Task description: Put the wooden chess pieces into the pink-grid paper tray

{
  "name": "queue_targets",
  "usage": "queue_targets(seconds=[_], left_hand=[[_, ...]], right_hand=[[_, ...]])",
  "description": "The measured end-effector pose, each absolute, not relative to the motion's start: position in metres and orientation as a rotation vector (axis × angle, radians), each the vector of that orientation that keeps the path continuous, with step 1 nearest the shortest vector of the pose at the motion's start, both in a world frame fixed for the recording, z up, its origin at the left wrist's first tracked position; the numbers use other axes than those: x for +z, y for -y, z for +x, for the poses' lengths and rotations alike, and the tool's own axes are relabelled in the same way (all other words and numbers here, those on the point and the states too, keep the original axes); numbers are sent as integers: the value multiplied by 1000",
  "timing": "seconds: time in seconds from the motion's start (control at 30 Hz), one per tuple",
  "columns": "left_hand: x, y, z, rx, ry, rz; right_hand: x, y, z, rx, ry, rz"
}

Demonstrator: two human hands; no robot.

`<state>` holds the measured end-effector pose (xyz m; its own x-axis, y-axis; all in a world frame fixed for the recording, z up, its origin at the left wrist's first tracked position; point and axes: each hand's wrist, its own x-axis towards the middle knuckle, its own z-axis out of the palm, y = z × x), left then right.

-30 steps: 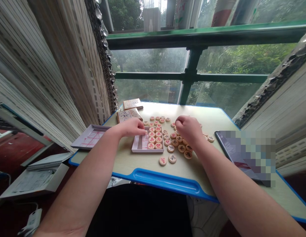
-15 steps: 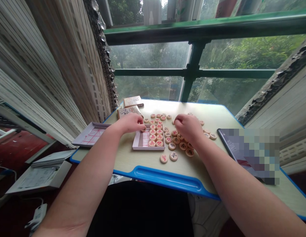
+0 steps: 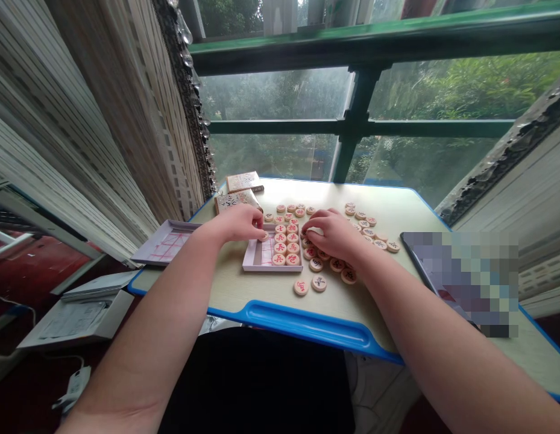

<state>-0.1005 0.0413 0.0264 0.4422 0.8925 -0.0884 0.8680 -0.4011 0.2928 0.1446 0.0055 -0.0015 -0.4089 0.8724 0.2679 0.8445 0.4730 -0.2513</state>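
My left hand [image 3: 243,224] is closed in a pinch on a round wooden xiangqi piece [image 3: 264,235], over the back left part of a shallow pale box [image 3: 246,265]. Inside the box, red-marked xiangqi pieces [image 3: 280,248] lie in two columns on the right side, and the left part shows a red-lined paper. My right hand [image 3: 336,234] is just right of the box, thumb and fingers pinched around a xiangqi piece [image 3: 304,234], partly hidden by the fingers. More loose pieces [image 3: 349,275] lie around and under this hand, with red or dark characters.
The box's lid [image 3: 164,244] lies to the left at the table edge. Two small decorated boxes [image 3: 243,182] stand at the back left. A tablet [image 3: 436,283], partly blurred out, lies on the right. A blue tray groove [image 3: 307,328] runs along the table's front edge.
My right hand has moved left from the back pieces to a piece beside the box, its fingers opening out somewhat. My left hand stays over the box with its piece. The view has shifted slightly.
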Motion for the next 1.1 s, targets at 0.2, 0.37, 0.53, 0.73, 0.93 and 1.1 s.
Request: queue_targets(seconds=[0.2, 0.37, 0.53, 0.73, 0.93, 1.1], left_hand=[[35, -34, -99, 72, -1361, 2393], [35, -33, -98, 31, -1367, 2372], [30, -37, -100, 86, -1408, 2364], [31, -36, -102, 65, -1413, 2376], [32, -35, -101, 39, -1395, 2398], [33, -35, -101, 15, -1395, 2389]], right_hand=[[3, -4, 143, 79, 2301, -1622], [2, -5, 145, 7, 2271, -1671], [2, -4, 146, 15, 2255, -1694], [0, -6, 146, -11, 2248, -1728], [1, -6, 146, -23, 2270, -1731], [3, -5, 145, -7, 2275, -1756]])
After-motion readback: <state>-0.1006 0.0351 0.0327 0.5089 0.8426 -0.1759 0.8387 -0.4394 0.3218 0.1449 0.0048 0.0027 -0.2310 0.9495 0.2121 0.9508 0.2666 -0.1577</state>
